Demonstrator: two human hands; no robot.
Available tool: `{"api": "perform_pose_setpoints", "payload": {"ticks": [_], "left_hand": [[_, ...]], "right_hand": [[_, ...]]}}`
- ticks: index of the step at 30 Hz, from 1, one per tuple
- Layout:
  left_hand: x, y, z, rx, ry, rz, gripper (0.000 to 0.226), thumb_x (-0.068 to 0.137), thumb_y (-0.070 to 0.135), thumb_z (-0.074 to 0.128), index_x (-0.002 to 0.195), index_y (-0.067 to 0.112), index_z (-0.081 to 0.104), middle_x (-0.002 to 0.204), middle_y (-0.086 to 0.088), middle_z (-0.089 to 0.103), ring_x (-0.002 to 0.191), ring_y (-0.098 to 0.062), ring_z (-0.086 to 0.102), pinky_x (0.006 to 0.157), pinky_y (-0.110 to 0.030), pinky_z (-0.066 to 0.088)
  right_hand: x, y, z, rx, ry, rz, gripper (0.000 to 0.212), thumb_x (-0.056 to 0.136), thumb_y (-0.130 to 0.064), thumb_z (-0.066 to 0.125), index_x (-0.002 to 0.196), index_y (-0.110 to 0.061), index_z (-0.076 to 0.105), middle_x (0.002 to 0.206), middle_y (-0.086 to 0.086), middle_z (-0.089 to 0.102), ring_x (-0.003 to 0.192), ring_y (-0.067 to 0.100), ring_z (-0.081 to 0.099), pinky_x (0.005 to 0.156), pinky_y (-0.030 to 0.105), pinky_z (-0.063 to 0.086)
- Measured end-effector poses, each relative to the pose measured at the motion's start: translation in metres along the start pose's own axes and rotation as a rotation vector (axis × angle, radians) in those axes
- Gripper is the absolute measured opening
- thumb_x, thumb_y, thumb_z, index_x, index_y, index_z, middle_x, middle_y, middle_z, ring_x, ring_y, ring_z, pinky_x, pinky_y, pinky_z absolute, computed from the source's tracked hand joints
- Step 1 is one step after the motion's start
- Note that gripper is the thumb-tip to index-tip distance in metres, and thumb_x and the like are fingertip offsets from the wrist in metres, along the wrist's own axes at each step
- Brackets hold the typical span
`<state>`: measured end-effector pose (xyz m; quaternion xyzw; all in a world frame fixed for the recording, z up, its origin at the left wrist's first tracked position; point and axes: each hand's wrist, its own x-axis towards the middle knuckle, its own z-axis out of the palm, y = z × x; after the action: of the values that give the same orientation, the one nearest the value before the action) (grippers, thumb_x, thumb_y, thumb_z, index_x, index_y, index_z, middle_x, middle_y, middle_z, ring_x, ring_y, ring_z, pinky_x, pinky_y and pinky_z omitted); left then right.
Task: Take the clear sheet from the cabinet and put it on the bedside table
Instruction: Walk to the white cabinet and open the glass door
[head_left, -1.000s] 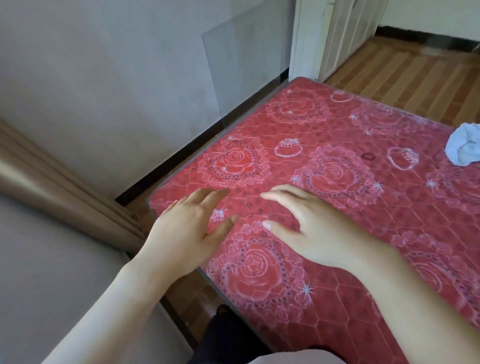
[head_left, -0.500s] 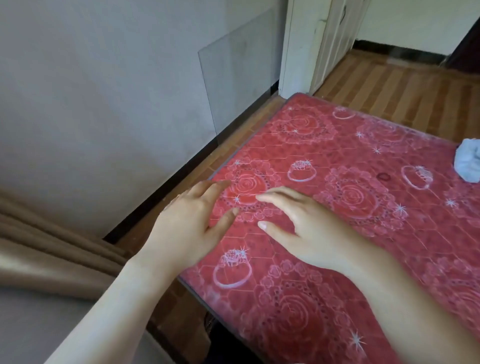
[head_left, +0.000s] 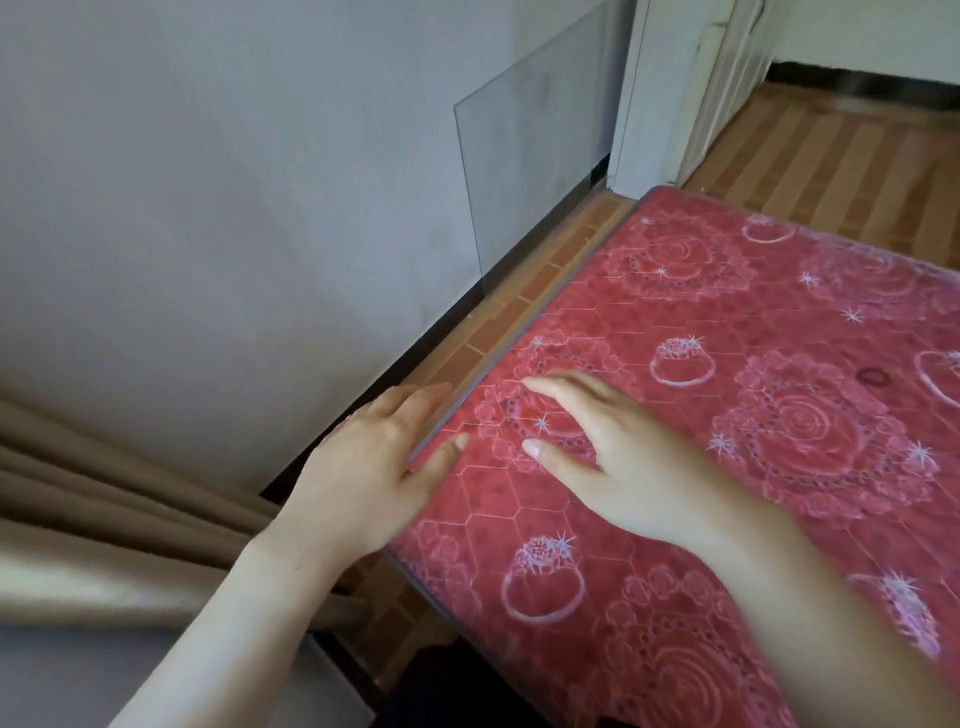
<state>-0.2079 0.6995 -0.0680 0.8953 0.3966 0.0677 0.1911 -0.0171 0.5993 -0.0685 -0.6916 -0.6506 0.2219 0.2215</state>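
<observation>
A clear sheet (head_left: 530, 171) leans upright against the grey wall, its lower edge on the floor strip beside the red surface. The red rose-patterned top (head_left: 779, 312) has a glossy transparent edge along its left side. My left hand (head_left: 374, 462) lies at that left edge, thumb on top and fingers stretched out alongside it over the floor gap. My right hand (head_left: 613, 457) rests flat on the red top just to the right, fingers spread. Neither hand holds anything that I can make out.
A beige curtain (head_left: 104, 519) hangs at the lower left. A white cabinet or door frame (head_left: 670, 88) stands past the leaning sheet. Wooden flooring (head_left: 831, 156) runs behind the red top, and a narrow floor strip (head_left: 540, 280) separates it from the wall.
My left hand has slid from on top of the red surface to its left edge. My right hand stays flat beside it. The view has shifted left, toward the wall.
</observation>
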Motion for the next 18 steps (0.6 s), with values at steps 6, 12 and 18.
{"api": "perform_pose_setpoints", "payload": {"ticks": [6,12,18], "left_hand": [[0.056,-0.071,-0.023,-0.037,-0.001,0.034,0.061,0.080,0.066,0.029,0.133,0.036,0.037,0.135,0.011,0.046,0.116,-0.017,0.052,0.092,-0.038,0.046],[0.138,-0.166,-0.056,-0.031,-0.077,0.152,0.057,0.087,0.060,0.033,0.136,0.031,0.035,0.139,0.006,0.043,0.122,-0.015,0.046,0.099,-0.032,0.040],[0.192,-0.237,-0.114,0.084,-0.124,0.203,0.057,0.088,0.057,0.033,0.139,0.032,0.031,0.141,0.009,0.041,0.124,-0.010,0.043,0.097,-0.028,0.036]], "right_hand": [[0.080,-0.021,0.014,-0.041,0.013,0.012,0.053,0.091,-0.047,0.040,0.139,-0.032,0.024,0.145,-0.016,0.027,0.131,0.002,0.029,0.098,0.015,0.022],[0.185,-0.059,0.043,-0.077,0.092,0.099,0.054,0.091,-0.044,0.042,0.139,-0.026,0.028,0.143,-0.008,0.034,0.128,0.007,0.033,0.099,0.015,0.022],[0.271,-0.107,0.064,-0.062,0.135,0.149,0.055,0.089,-0.047,0.044,0.139,-0.028,0.028,0.145,-0.007,0.035,0.130,0.009,0.034,0.103,0.023,0.028]]}}
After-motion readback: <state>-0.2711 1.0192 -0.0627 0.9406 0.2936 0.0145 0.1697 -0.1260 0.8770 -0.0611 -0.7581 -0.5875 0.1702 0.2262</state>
